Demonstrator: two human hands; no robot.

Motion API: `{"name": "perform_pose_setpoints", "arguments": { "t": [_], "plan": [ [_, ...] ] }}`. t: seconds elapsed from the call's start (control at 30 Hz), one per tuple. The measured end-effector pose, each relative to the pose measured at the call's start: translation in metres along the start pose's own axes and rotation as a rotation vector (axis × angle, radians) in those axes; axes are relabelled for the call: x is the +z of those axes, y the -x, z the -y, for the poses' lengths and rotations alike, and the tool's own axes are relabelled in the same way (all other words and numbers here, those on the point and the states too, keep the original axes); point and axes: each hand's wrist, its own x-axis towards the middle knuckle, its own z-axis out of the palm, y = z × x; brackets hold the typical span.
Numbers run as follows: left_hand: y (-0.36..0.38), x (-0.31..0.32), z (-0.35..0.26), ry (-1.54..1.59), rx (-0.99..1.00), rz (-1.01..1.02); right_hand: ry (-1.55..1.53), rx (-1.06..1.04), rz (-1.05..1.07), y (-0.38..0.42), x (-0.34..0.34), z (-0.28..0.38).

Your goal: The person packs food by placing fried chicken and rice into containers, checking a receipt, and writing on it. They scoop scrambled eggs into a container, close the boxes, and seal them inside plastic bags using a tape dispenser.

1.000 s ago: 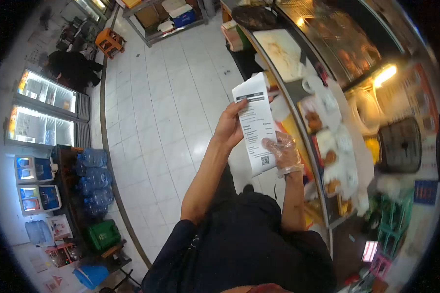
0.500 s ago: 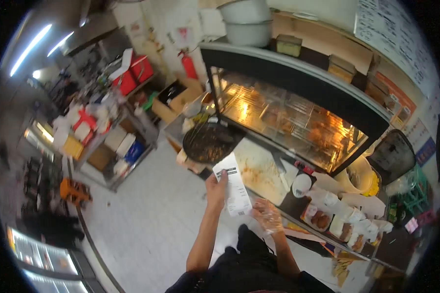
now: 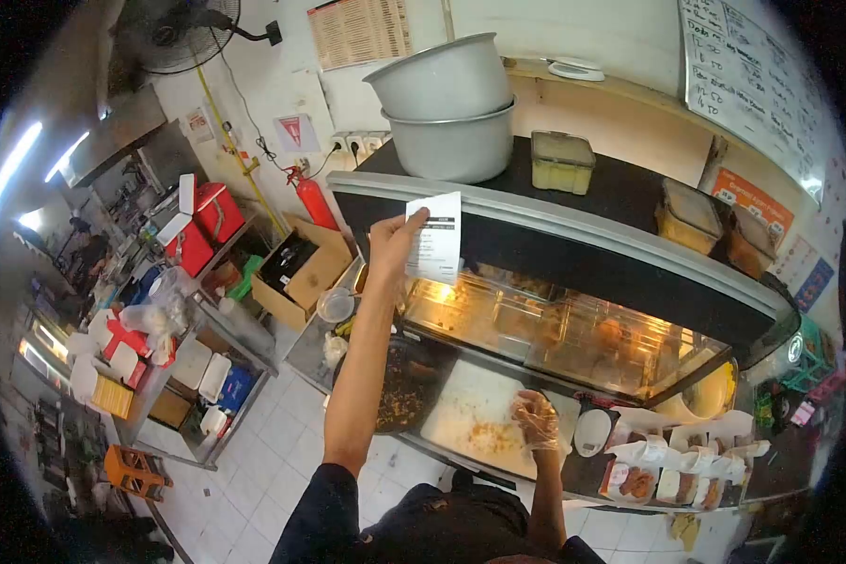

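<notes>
A printed white paper receipt (image 3: 442, 249) is pinched by its upper left part in my left hand (image 3: 397, 242), which is raised in front of the warmer's dark top panel. My right hand (image 3: 537, 421) wears a clear plastic glove and is low over the right part of a white cutting board (image 3: 465, 399). Its fingers are curled in, and whatever they may hold is hidden. Orange-brown crumbs lie on the board. Left of it, partly behind my left forearm, is a dark round pan (image 3: 409, 385) with brown bits in it.
A lit glass food warmer (image 3: 573, 329) spans the counter's back, with stacked metal pots (image 3: 451, 141) and lidded tubs (image 3: 561, 162) on top. Open boxes of fried food (image 3: 634, 481) stand at right, beside a white round item (image 3: 591, 432). A cardboard box (image 3: 301, 282) is at left.
My left hand has lifted the receipt up and away from the board. My right hand has come off the receipt's lower end and is over the board. The view has tilted upward.
</notes>
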Motion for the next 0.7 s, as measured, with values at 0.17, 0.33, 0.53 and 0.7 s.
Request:
{"name": "perform_pose_setpoints", "arguments": {
  "t": [0.17,0.33,0.53,0.7],
  "plan": [
    [-0.019,-0.012,0.01,0.041,-0.112,0.092,-0.078,0.006,-0.036,-0.006,0.039,0.011],
    [-0.007,-0.023,-0.004,-0.003,-0.09,0.09,-0.096,0.1,-0.059,-0.001,0.059,0.019],
    [-0.039,-0.02,-0.003,0.09,-0.068,0.14,-0.208,0.101,-0.112,-0.01,0.087,0.019],
    [-0.036,-0.029,-0.002,0.08,0.023,0.099,-0.083,0.087,-0.145,-0.012,0.106,0.031]
  ]
}}
